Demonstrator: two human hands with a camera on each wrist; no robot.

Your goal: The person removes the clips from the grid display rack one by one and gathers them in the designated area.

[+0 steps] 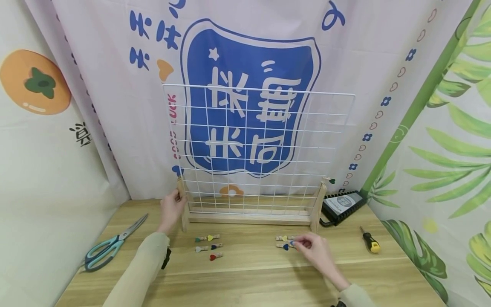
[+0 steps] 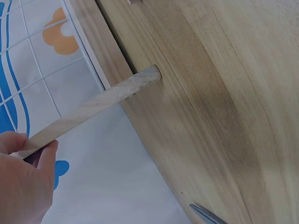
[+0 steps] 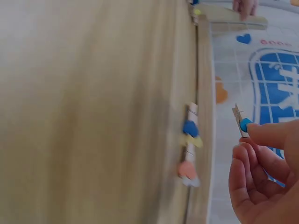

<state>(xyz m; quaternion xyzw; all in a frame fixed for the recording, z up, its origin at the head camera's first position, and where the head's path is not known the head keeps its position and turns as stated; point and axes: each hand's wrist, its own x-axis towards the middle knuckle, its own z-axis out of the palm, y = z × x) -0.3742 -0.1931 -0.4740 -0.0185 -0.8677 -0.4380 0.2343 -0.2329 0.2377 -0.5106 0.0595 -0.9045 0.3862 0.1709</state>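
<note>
My left hand [image 1: 172,209] grips the upper part of the wooden left post [image 2: 93,106] of a stand, fingers and thumb on either side. A white wire grid [image 1: 249,140] stands upright in this stand. My right hand [image 1: 316,253] pinches a small wooden clothespin [image 3: 239,120] with a blue heart between thumb and fingers, above the tabletop. Close to that hand lie more clothespins, among them one with a dark blue heart [image 1: 284,246] and one with a yellow heart [image 1: 284,238]. A green-heart clothespin [image 1: 330,181] sits by the top of the right post.
Several heart clothespins [image 1: 209,248] lie in front of the stand's left side. Blue-handled scissors [image 1: 111,247] are at the table's left. A yellow-black screwdriver [image 1: 371,242] and a black case [image 1: 343,207] are on the right. A printed curtain [image 1: 111,85] hangs behind.
</note>
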